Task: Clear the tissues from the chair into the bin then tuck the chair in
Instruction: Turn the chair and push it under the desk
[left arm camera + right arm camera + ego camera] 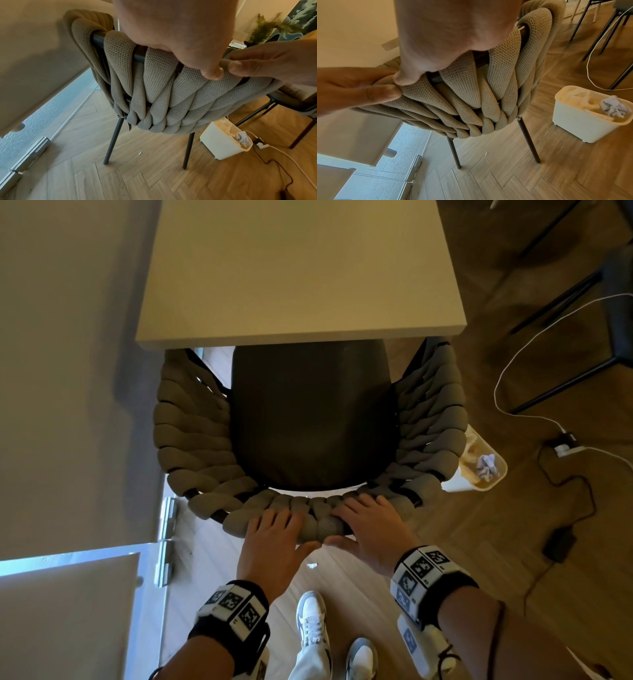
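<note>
You are on the last step, tucking in: the chair [310, 419], centre frame, has its bare seat partly under the table [301, 268]; crumpled tissues [486, 465] lie in the bin [493, 481] at right. Next, likely a straight push forward. Your left hand [270, 537] and right hand [371, 529] each grip the woven backrest top, fingers over, thumbs behind.

Wood floor [513, 525] carries chair [308, 422], bin [493, 477], cables [582, 484].
</note>
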The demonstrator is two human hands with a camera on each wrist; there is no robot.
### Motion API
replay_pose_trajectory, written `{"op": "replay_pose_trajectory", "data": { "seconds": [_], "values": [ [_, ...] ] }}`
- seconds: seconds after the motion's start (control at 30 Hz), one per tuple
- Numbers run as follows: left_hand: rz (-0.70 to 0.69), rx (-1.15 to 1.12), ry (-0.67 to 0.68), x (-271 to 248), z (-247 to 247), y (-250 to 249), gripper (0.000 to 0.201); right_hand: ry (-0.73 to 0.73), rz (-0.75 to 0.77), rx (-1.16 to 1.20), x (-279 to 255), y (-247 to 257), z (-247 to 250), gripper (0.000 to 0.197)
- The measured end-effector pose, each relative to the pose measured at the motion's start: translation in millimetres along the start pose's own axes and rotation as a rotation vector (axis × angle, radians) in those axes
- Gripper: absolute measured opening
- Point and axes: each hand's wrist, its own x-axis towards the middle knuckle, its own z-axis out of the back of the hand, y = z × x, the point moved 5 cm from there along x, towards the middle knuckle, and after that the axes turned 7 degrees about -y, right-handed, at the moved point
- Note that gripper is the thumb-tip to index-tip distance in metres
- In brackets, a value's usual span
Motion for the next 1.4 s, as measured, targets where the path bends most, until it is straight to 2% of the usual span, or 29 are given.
{"op": "replay_pose_trajectory", "data": {
  "seconds": [0.27,0.43,0.63,0.8,0.9,1.03,1.2,1.3,1.4],
  "values": [
    [0.024,-0.002,0.025,-9,-1,-5,0.056,0.067,0.022,-0.005,-5,-1,-1,0.06],
    [0.013,-0.027,-0.003,-4,0,2,0.055,0.053,0.008,0.016,3,0,4,0.059],
    [-0.033,-0.08,-0.003,29,8,29,0.057,-0.026,-0.017,0.0,38,4,9,0.057],
    [-0.089,-0.094,0.017,69,9,46,0.047,-0.063,-0.063,0.005,72,-8,17,0.052],
    [-0.121,-0.07,0.005,93,14,57,0.049,-0.119,-0.073,-0.028,94,-11,24,0.049],
    [-0.126,-0.077,0.001,116,18,68,0.048,-0.133,-0.059,-0.052,116,-16,31,0.052],
    [-0.12,-0.06,0.011,123,20,69,0.049,-0.139,-0.038,-0.09,123,-19,35,0.053],
    [-0.093,-0.021,0.043,122,21,64,0.049,-0.136,-0.03,-0.104,122,-18,36,0.054],
    [-0.041,-0.024,0.021,115,23,60,0.052,-0.123,-0.04,-0.1,124,-18,36,0.053]
  ]
}}
